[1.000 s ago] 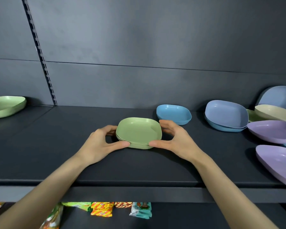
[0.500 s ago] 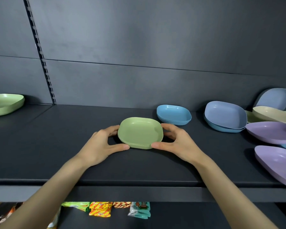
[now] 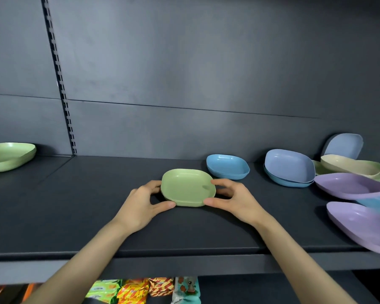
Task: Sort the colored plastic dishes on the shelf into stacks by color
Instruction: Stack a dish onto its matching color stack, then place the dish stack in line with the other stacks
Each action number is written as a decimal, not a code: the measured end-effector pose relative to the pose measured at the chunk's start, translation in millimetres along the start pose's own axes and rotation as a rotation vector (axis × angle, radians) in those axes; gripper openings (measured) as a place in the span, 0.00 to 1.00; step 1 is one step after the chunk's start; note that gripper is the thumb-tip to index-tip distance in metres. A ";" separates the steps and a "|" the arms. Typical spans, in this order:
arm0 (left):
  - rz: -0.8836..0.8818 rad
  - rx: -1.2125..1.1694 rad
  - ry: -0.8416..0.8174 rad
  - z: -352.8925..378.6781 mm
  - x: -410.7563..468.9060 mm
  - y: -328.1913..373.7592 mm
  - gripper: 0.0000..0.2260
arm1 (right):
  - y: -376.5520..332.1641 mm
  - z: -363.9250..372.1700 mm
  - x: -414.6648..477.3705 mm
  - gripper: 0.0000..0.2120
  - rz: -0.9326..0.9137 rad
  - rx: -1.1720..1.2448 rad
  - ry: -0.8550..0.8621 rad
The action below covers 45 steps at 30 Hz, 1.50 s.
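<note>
Near the front of the shelf (image 3: pixel 92 220), the left hand (image 3: pixel 140 205) and right hand (image 3: pixel 235 202) are curling thumbs and fingers round opposite edges of the green stack (image 3: pixel 188 187), apparently squaring it; how many dishes it is holding is hard to count. Behind it the blue dish (image 3: pixel 227 166) is sitting alone. Next, I judge, one hand is needing to release and fetch the lone green dish (image 3: pixel 9 155) at far left.

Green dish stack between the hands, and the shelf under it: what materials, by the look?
Green dish stack: probably plastic with a matte finish; thin moulded rims, even colour, soft highlights.
Shelf: dark, flat, low sheen; looks like painted metal, suggested by the slotted upright behind, though laminate cannot be ruled out.
</note>
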<state>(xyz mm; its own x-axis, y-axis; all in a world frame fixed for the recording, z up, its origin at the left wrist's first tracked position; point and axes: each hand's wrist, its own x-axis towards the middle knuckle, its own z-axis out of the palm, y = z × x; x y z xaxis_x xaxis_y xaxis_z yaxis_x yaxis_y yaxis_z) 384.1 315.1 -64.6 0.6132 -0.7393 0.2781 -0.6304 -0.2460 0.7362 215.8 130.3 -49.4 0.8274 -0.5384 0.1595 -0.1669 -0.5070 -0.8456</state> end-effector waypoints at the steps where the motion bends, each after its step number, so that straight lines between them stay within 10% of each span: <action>1: -0.006 0.011 0.003 -1.1 -0.1 -0.5 0.26 | -1.6 0.3 -1.0 0.33 0.011 -0.012 0.004; 26: 0.666 0.650 -0.206 49.0 80.6 207.0 0.29 | -41.2 -214.8 -61.4 0.27 0.199 -0.922 0.361; 45: 0.374 0.407 -0.305 227.6 84.7 291.1 0.31 | 83.8 -376.2 -90.4 0.31 0.150 -0.821 0.130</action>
<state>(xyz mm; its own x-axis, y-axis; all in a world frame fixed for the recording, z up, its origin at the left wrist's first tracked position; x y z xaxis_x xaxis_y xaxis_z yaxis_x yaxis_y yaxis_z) 144.2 38.3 32.8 0.1913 -0.9521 0.2386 -0.9432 -0.1111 0.3130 -74.6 -116.7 56.9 0.7056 -0.6867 0.1749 -0.6484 -0.7252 -0.2317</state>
